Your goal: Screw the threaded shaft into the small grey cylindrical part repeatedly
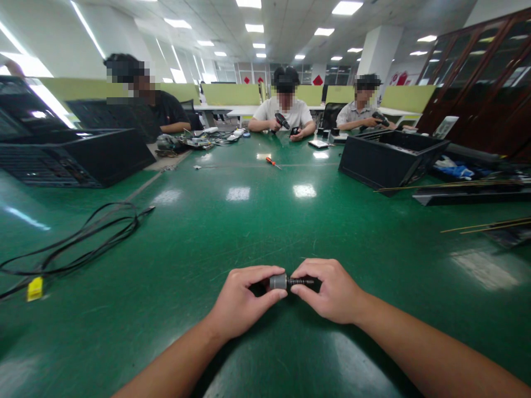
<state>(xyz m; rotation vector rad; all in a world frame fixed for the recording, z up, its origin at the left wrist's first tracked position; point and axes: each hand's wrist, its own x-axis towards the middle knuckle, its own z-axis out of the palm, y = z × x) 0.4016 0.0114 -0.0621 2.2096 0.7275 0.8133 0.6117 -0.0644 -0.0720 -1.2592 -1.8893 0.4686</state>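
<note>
Near six o'clock on the green table (232, 226), as my head view is showing it, a small grey cylinder (278, 281) is lying on its side between my two hands. My left hand (236, 303) is gripping it from about eight o'clock, thumb below and forefinger above. My right hand (336, 296) is coming at the pair from about four o'clock, with fingertips closing around the thin dark rod (305, 281) close to where it is meeting the cylinder. Whether the two are joined I cannot tell.

Both pieces are lining up along one long axis, running from nine o'clock to three, nearly level across my view. The rod's far tip is pointing to three o'clock, towards my right palm, so my left hand is sitting nearer the cylinder and my right nearer the rod.

Looking out from the cylinder, I am seeing an orange screwdriver (271, 162) lying at twelve o'clock, and beyond it a person (286, 110) is holding a dark power tool (282, 120). One black case (377, 160) is standing between one and two o'clock, another (83, 160) at ten, and black cables (95, 235) are looping between nine and ten.
</note>
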